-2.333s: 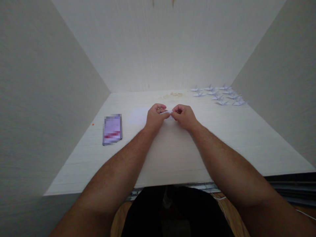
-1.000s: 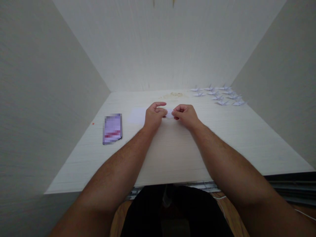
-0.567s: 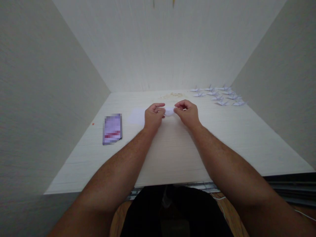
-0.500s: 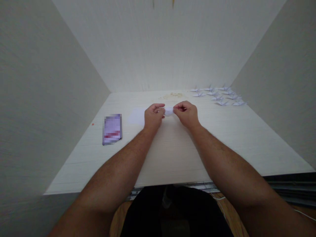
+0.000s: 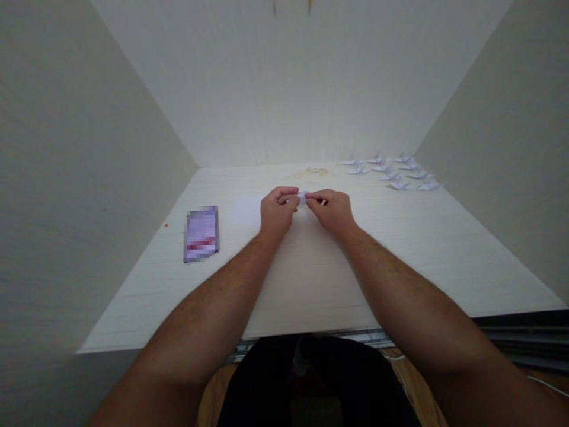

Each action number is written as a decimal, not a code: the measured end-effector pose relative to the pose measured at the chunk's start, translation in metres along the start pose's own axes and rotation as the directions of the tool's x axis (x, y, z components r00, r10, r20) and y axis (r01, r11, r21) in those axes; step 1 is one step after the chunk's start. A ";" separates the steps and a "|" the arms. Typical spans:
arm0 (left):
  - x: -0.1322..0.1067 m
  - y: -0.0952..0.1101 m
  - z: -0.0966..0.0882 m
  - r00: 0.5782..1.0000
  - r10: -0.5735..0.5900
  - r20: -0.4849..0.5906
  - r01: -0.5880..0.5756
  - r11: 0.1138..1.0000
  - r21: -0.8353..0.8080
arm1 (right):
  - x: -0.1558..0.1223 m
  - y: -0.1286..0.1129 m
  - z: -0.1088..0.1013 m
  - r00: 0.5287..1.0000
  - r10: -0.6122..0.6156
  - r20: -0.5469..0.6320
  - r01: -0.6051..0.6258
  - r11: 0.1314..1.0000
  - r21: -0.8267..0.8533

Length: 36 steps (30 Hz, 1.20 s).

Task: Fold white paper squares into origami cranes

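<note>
A small piece of folded white paper (image 5: 302, 197) is pinched between my two hands, above the middle of the white table. My left hand (image 5: 278, 209) is closed on its left side, thumb and fingertips gripping the edge. From the right, my right hand (image 5: 331, 207) pinches the paper between thumb and index finger. Most of the paper is hidden behind the fingers, so its exact shape cannot be made out. Beside my left hand lies a flat white paper sheet (image 5: 245, 210), partly covered by that hand.
Several folded white paper cranes (image 5: 399, 168) stand in rows at the table's back right. A dark-edged flat object (image 5: 201, 234), its face blurred, lies on the left. Brownish marks (image 5: 313, 172) show near the back wall. Walls (image 5: 284, 89) enclose the table on three sides.
My right hand has moved left, closer to my left hand, and its fingers now cover more of the folded paper. My left hand has hardly moved.
</note>
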State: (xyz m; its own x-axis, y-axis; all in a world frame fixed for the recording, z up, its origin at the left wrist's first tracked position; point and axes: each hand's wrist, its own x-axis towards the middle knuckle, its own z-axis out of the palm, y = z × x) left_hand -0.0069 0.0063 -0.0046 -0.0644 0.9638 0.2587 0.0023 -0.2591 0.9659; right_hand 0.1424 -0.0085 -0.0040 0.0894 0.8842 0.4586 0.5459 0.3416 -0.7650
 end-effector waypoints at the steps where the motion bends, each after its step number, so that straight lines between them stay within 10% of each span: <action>1: -0.001 0.001 0.000 1.000 -0.001 0.023 0.001 1.000 -0.021 | 0.000 0.000 0.000 1.000 0.020 0.000 -0.020 1.000 0.014; 14: -0.006 0.002 0.000 0.970 0.107 0.216 -0.113 0.994 0.015 | 0.003 -0.008 -0.002 0.949 0.315 -0.015 -0.288 0.886 0.365; 20: -0.002 0.002 -0.002 0.978 0.198 0.072 -0.209 0.951 0.229 | 0.006 0.001 0.001 0.937 0.349 0.027 -0.336 0.874 0.352; 26: 0.002 0.004 -0.006 0.989 -0.029 0.147 0.013 0.994 0.108 | 0.002 -0.006 -0.001 0.955 0.270 0.120 -0.295 0.896 0.332; 36: 0.001 0.002 -0.005 0.981 -0.087 0.175 0.095 0.995 -0.039 | 0.000 -0.003 -0.001 0.975 0.164 0.149 -0.209 0.907 0.367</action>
State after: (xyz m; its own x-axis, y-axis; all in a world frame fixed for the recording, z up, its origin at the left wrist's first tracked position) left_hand -0.0124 0.0064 -0.0027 0.1111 0.9788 0.1721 -0.0429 -0.1683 0.9848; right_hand 0.1415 -0.0102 -0.0013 0.0525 0.9658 0.2538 0.1708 0.2417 -0.9552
